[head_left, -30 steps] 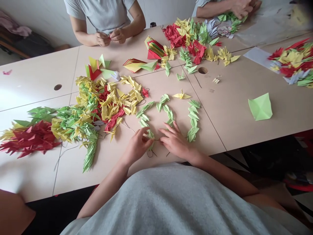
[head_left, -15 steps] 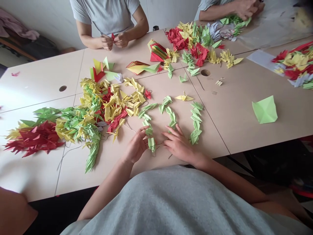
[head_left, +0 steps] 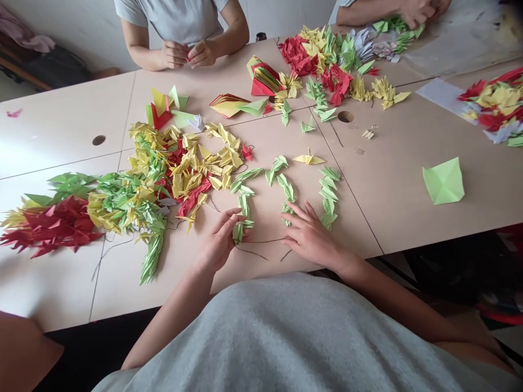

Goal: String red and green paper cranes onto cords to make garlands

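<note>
My left hand (head_left: 223, 239) has its thumb and fingers closed about the lower end of a string of green folded paper cranes (head_left: 244, 202). Part of its grip is hidden behind the paper. Fingers spread, my right hand (head_left: 308, 234) lies over the lower end of the middle green strand (head_left: 280, 177), touching it. Right of that hand is the lower part of another green strand (head_left: 328, 190). Dark thread (head_left: 263, 241) runs over the table between my hands. Above the right-hand strand rests a single yellow paper crane (head_left: 309, 158).
Piles of yellow, green and red cranes (head_left: 143, 190) cover the left side. Folded paper stacks (head_left: 265, 81) lie farther back. At right are a green paper square (head_left: 443, 182) and a binder clip (head_left: 370, 132). Opposite, a person's hands (head_left: 190, 54) hold something red; another person sits at back right.
The lower end of the left green strand has swung left with my left hand, baring the thread below it. My right hand has shifted slightly right. The whole view has tilted a little.
</note>
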Motion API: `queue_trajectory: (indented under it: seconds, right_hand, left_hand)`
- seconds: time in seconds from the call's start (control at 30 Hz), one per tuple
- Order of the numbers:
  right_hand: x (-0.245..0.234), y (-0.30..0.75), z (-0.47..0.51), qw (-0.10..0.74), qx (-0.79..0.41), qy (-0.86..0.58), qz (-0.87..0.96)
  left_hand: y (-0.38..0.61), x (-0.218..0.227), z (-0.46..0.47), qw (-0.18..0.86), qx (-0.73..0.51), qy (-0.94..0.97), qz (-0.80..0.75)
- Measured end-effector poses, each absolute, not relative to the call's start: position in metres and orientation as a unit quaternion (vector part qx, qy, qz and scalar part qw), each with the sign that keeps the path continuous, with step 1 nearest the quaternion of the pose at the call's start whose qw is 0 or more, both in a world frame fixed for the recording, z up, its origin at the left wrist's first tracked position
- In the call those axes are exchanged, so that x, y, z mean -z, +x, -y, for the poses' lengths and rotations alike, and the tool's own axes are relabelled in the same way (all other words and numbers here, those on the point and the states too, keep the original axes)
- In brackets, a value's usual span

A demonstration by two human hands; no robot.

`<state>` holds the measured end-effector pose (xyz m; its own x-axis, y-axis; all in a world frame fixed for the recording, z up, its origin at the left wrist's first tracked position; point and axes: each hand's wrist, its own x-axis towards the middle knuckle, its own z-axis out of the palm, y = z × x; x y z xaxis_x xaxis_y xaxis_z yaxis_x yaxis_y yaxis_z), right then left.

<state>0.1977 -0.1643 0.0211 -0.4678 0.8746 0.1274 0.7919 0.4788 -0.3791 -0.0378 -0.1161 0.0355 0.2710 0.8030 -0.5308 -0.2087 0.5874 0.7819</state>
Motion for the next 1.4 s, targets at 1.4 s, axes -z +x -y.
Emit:
queue_trajectory:
  seconds: [1.4]
  right_hand:
    - [-0.016,0.209,0.138,0.154,-0.118,-0.546,0.815]
  left_hand:
    - [-0.024,-0.02,0.086,0.263,-0.149,0.85,-0.431]
